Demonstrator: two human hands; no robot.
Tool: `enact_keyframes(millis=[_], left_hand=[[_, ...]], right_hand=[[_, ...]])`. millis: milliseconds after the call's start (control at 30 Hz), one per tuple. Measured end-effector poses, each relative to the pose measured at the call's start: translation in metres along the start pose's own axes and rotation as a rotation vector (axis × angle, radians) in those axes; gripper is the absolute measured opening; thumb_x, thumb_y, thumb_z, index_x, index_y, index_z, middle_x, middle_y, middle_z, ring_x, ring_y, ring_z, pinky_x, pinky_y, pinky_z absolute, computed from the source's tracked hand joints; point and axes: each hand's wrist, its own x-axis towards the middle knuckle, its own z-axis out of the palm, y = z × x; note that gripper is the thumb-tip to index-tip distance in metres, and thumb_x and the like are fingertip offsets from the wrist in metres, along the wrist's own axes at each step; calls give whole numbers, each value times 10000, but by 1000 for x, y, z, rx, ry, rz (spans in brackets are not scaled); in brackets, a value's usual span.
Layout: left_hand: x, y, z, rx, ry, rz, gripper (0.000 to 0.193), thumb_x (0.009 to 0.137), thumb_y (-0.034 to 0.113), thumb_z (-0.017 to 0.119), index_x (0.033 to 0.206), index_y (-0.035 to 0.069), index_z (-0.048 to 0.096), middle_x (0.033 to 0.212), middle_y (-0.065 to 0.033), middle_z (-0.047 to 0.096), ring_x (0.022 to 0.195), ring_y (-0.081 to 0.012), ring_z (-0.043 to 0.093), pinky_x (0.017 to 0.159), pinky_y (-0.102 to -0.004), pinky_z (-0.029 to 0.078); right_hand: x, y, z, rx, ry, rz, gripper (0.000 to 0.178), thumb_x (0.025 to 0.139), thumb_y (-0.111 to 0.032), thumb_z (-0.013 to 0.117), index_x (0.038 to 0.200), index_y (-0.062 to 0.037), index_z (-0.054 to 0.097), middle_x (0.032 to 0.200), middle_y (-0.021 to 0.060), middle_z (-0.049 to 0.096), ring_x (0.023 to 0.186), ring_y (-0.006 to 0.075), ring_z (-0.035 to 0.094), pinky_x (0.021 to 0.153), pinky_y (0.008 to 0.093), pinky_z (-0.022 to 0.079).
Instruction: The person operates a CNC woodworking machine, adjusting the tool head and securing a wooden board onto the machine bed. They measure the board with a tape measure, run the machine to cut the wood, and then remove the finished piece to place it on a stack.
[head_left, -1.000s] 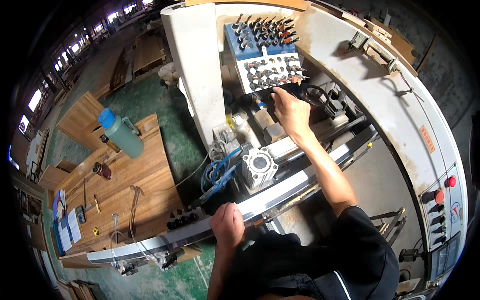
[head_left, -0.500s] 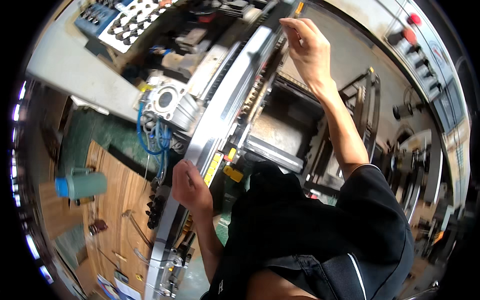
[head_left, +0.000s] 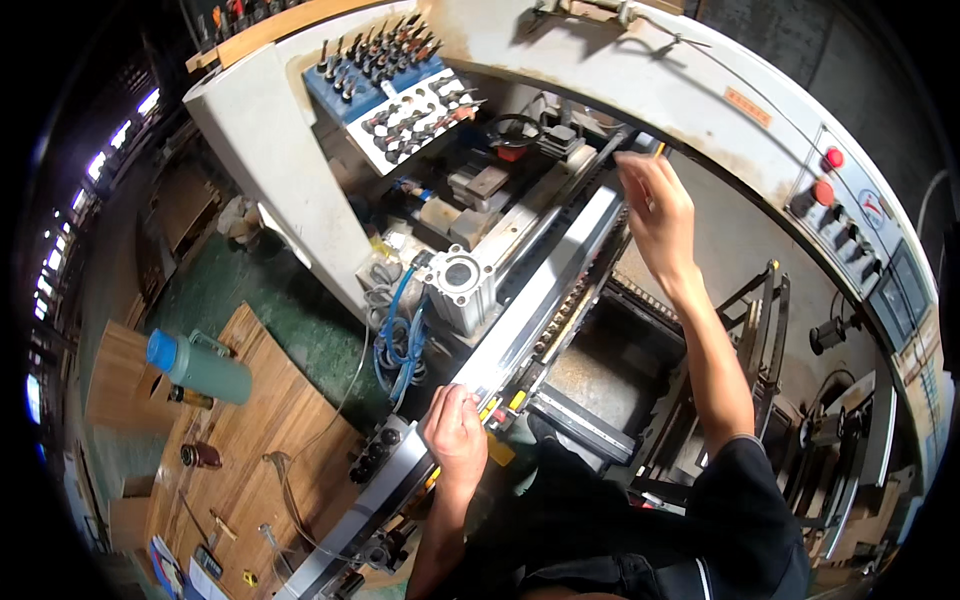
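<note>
A long silver-grey rail (head_left: pixel 530 320) runs diagonally across the machine, from the far middle to the near left. My left hand (head_left: pixel 457 440) is closed at its near part, fingertips pressed together over the rail's edge beside small yellow blocks (head_left: pixel 518 400). Farther off, near the rail's far end, my right hand (head_left: pixel 660 215) is raised with curled fingers. Anything inside either hand is too small or hidden to make out. Just left of the rail stands a silver pneumatic cylinder (head_left: pixel 462 290) with blue hoses (head_left: pixel 400 345).
A blue and white rack of tool bits (head_left: pixel 395 95) stands at the far left. On a wooden board (head_left: pixel 270 430) at left are a green flask (head_left: pixel 205 368), a small dark red jar (head_left: pixel 200 456) and a hammer (head_left: pixel 285 480). A control panel with red buttons (head_left: pixel 822 190) curves along the right.
The view has tilted up and turned, bringing more of the tool rack and machine beam into sight. Both hands stay closed by the rail and appear lower in the picture.
</note>
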Motion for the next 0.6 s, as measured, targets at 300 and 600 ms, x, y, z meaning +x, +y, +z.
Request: enact_keyframes(millis=[300,600], left_hand=[[-4,3,13,282,168,-169,105,863,-46,505,765,-9,515,681,-124,558,582,-284,568,519,-337,456],[10,15,28,457,323,-246,182,873,-73,477,699,-23,453,646,-111,503,558,-202,516,513,-297,417]], right_hand=[[190,105,241,237,-175,50,401,827,-207,638,1174,-11,596,1062,169,666,961,248,653,838,335,499],[232,109,331,533,-304,133,329,855,-242,643,1084,-6,650,795,59,661,684,105,563,644,271,467]])
